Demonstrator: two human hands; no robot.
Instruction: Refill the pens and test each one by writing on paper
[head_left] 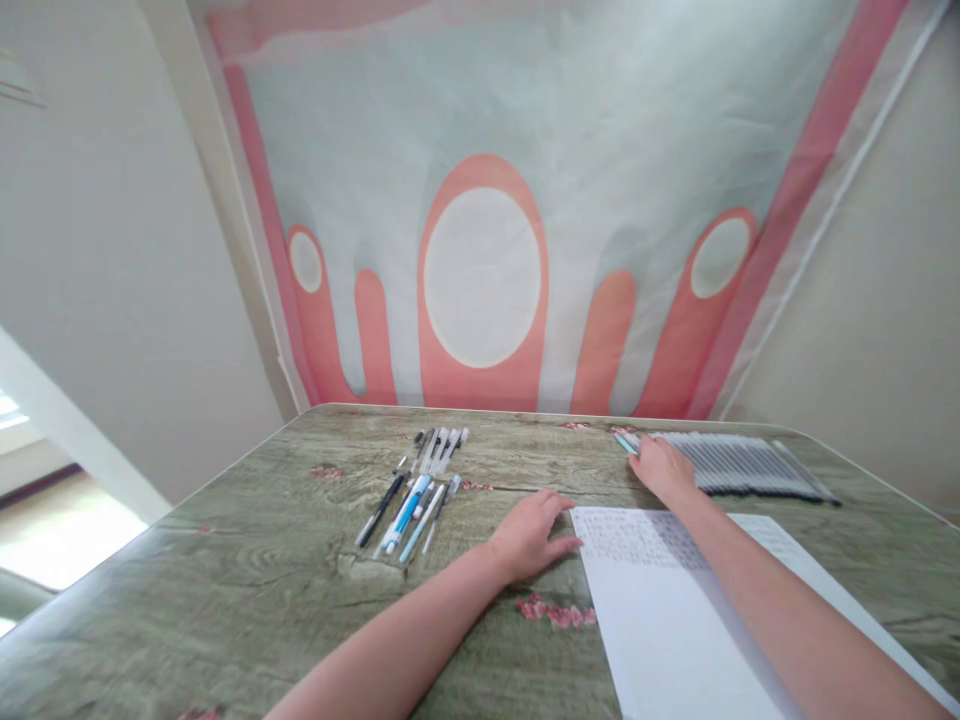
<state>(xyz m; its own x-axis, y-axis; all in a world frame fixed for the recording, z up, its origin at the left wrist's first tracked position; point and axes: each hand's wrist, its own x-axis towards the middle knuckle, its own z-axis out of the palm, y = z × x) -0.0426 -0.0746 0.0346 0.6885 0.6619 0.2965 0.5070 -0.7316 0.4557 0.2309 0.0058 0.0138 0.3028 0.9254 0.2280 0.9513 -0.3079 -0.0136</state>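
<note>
My left hand lies on the table with its thumb and fingers apart. Its fingertips meet the upper left edge of a white sheet of paper that carries lines of handwriting near the top. Past the sheet, my right hand has its fingers closed around a pen with a light teal end. This pen is at the left end of a long, tight row of slim grey pens. The hand covers part of that row, and my right forearm crosses above the paper.
Left of centre lie two loose groups: clear-barrelled pens at the back and blue, white and black pens nearer. A second sheet shows under the right side of the first. The wood-patterned table reaches a wall hanging.
</note>
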